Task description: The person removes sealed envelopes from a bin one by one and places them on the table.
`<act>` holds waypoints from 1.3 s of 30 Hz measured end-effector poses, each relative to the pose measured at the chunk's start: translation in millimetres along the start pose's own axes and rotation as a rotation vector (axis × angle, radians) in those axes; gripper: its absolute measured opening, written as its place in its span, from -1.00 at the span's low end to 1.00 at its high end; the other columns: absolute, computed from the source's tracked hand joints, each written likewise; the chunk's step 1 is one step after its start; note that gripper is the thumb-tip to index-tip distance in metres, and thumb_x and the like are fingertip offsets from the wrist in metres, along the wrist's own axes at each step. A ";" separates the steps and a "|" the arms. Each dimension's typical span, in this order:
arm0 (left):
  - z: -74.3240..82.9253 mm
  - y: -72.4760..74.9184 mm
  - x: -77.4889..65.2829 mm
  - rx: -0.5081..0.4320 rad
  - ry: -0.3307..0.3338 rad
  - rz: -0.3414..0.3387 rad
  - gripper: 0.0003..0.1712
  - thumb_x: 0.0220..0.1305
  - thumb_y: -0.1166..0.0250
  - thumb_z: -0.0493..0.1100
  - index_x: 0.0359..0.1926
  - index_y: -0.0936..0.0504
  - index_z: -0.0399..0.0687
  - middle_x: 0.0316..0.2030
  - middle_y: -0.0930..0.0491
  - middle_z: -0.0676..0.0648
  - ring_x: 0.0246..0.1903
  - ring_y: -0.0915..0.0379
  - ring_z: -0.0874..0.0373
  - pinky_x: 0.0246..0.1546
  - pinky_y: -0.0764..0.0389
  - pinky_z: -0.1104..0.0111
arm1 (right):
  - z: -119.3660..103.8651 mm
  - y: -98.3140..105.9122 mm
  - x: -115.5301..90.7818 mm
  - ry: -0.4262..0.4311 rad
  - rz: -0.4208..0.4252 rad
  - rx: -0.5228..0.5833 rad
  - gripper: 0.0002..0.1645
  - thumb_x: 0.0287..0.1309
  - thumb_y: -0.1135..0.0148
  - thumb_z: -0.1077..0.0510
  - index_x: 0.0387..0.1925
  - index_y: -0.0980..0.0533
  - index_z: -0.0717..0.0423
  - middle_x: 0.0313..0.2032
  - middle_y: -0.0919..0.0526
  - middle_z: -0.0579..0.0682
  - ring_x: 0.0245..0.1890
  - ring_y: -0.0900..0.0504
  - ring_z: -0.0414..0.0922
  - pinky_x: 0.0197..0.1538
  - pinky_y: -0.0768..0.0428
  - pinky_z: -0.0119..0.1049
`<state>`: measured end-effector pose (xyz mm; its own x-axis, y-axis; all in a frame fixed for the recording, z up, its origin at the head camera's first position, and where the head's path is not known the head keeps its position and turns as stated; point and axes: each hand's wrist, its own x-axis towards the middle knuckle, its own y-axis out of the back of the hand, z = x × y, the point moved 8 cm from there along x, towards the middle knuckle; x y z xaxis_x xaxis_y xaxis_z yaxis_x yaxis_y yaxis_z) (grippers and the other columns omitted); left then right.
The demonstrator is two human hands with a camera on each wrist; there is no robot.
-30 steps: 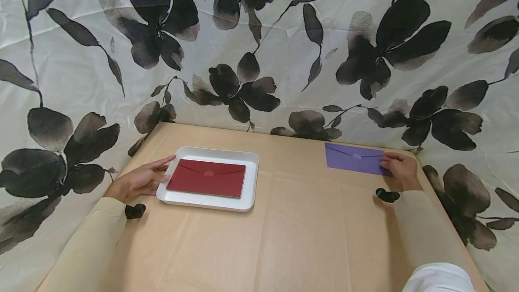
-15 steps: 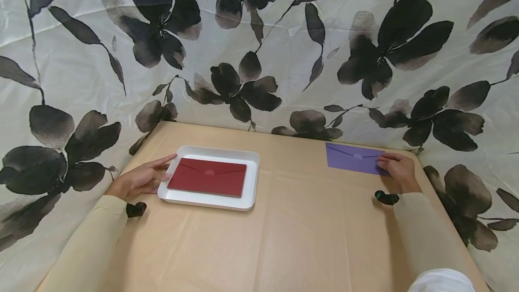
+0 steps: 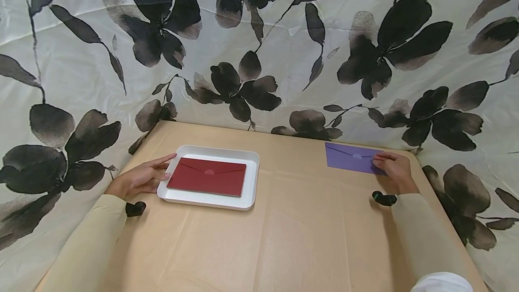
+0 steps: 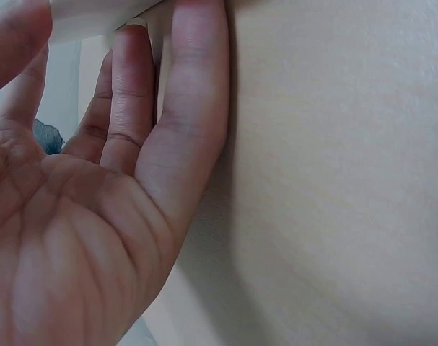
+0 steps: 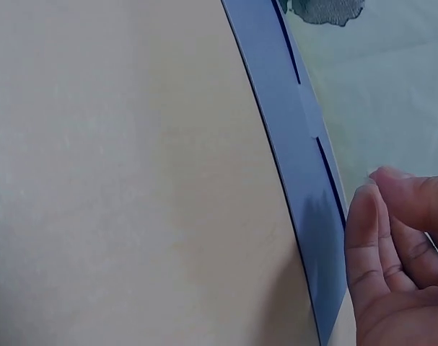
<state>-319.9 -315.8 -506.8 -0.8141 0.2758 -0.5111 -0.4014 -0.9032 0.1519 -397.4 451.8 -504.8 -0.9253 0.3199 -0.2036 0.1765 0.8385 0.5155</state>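
A white tray point(image 3: 248, 181) sits on the left of the table, with a dark red envelope point(image 3: 207, 177) lying flat inside. My left hand point(image 3: 139, 180) holds the tray by its left edge. In the left wrist view, the left hand point(image 4: 96, 194) has its fingers point(image 4: 132, 86) reaching beneath the white rim. A purple envelope point(image 3: 348, 157) lies flat near the back right edge. Over its right end is my right hand point(image 3: 394, 170). In the right wrist view, that hand point(image 5: 403, 267) hovers above the purple envelope point(image 5: 276, 122), thumb and fingertips close together, holding nothing visible.
The light wood-toned tabletop point(image 3: 300, 229) stretches between the two hands. A white cloth point(image 3: 284, 26) with dark flowers hangs behind the table and along its sides.
My right hand has shifted slightly left over the purple envelope's right end, while the envelope has stayed in place. The left hand and the tray have not visibly moved.
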 end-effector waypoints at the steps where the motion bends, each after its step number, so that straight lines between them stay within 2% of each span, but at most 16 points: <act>1: -0.5 0.6 -0.1 0.001 0.003 0.002 -0.04 0.52 -0.19 -0.16 0.68 0.16 0.41 0.67 0.20 -0.27 0.30 -0.47 -0.04 0.18 -0.69 0.08 | -1.3 -1.0 0.0 0.003 -0.001 -0.001 -0.37 0.40 -0.33 0.06 0.40 -0.48 0.20 -0.48 -0.54 -0.76 -0.26 -0.49 -0.69 0.29 -0.55 -0.46; 4: -1.1 0.7 -0.4 0.003 0.002 -0.003 -0.03 0.52 -0.19 -0.16 0.68 0.18 0.39 0.67 0.22 -0.29 0.32 -0.45 -0.07 0.18 -0.69 0.06 | -4.9 -4.0 -0.9 0.004 -0.006 0.000 -0.38 0.41 -0.31 0.05 0.40 -0.48 0.18 -0.45 -0.55 -0.74 -0.25 -0.50 -0.67 0.38 -0.53 -0.30; 6: -2.1 0.7 0.1 -0.001 0.002 -0.006 -0.03 0.52 -0.19 -0.16 0.68 0.18 0.40 0.67 0.22 -0.29 0.33 -0.44 -0.08 0.18 -0.68 0.05 | -7.9 -5.2 -1.7 0.019 -0.008 -0.006 -0.40 0.42 -0.30 0.05 0.39 -0.49 0.19 -0.44 -0.56 -0.74 -0.26 -0.51 -0.67 0.31 -0.56 -0.38; 10: -2.8 0.9 -0.1 0.000 -0.012 -0.014 -0.03 0.52 -0.19 -0.15 0.68 0.20 0.38 0.66 0.22 -0.31 0.33 -0.45 -0.08 0.19 -0.68 0.04 | -16.3 -7.4 -5.1 0.081 -0.005 0.005 -0.42 0.40 -0.32 0.10 0.34 -0.51 0.29 -0.45 -0.58 -0.73 -0.29 -0.53 -0.68 -0.04 -0.53 -0.66; 13: -2.9 1.8 -1.4 0.005 -0.008 -0.012 -0.03 0.52 -0.19 -0.14 0.68 0.20 0.37 0.66 0.22 -0.31 0.30 -0.48 -0.04 0.18 -0.68 0.05 | -22.2 -11.4 -8.3 0.114 -0.022 0.053 -0.43 0.38 -0.33 0.17 0.32 -0.49 0.37 -0.46 -0.61 -0.71 -0.32 -0.56 -0.68 -0.17 -0.49 -0.73; 18: -0.3 4.4 -2.7 0.014 -0.001 0.002 -0.03 0.52 -0.20 -0.13 0.68 0.19 0.40 0.67 0.23 -0.28 0.30 -0.48 -0.04 0.18 -0.69 0.07 | -32.4 -19.1 -11.1 0.144 -0.073 0.152 -0.41 0.38 -0.30 0.27 0.34 -0.43 0.44 -0.42 -0.67 -0.63 -0.31 -0.65 -0.61 -0.17 -0.57 -0.72; 25: 0.5 5.2 -2.5 0.040 0.014 0.015 -0.03 0.52 -0.22 -0.09 0.68 0.18 0.42 0.68 0.24 -0.27 0.34 -0.44 -0.08 0.18 -0.69 0.10 | -41.0 -24.1 -13.7 0.121 -0.102 0.134 -0.37 0.37 -0.33 0.23 0.38 -0.42 0.38 -0.40 -0.66 -0.63 -0.26 -0.65 -0.58 -0.15 -0.57 -0.72; 31: -0.6 4.2 -1.2 0.033 0.014 0.011 -0.04 0.53 -0.20 -0.11 0.68 0.17 0.43 0.68 0.23 -0.25 0.33 -0.44 -0.06 0.18 -0.69 0.12 | -49.5 -27.5 -19.1 0.158 -0.122 0.183 -0.40 0.36 -0.31 0.32 0.36 -0.41 0.44 -0.39 -0.69 -0.58 -0.28 -0.70 -0.54 -0.15 -0.62 -0.66; 34: -1.5 3.3 0.2 0.028 0.018 0.013 -0.04 0.53 -0.20 -0.12 0.68 0.17 0.44 0.68 0.23 -0.25 0.34 -0.43 -0.06 0.18 -0.68 0.11 | -54.0 -30.4 -24.2 0.178 -0.139 0.210 -0.43 0.33 -0.35 0.32 0.30 -0.45 0.45 -0.37 -0.72 -0.54 -0.28 -0.70 -0.52 -0.15 -0.63 -0.65; 39: -2.7 1.5 2.2 0.027 0.021 0.022 -0.04 0.51 -0.21 -0.12 0.67 0.15 0.45 0.68 0.22 -0.24 0.32 -0.46 -0.05 0.18 -0.69 0.10 | -61.2 -33.2 -33.7 0.211 -0.173 0.277 -0.64 0.29 -0.38 0.34 0.10 -0.59 0.28 -0.34 -0.77 -0.46 -0.29 -0.74 -0.47 -0.16 -0.64 -0.63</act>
<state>-321.2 -317.5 -510.0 -0.8141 0.2485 -0.5249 -0.3945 -0.8999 0.1858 -392.7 386.1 -464.1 -0.9929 0.0897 -0.0775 0.0689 0.9688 0.2381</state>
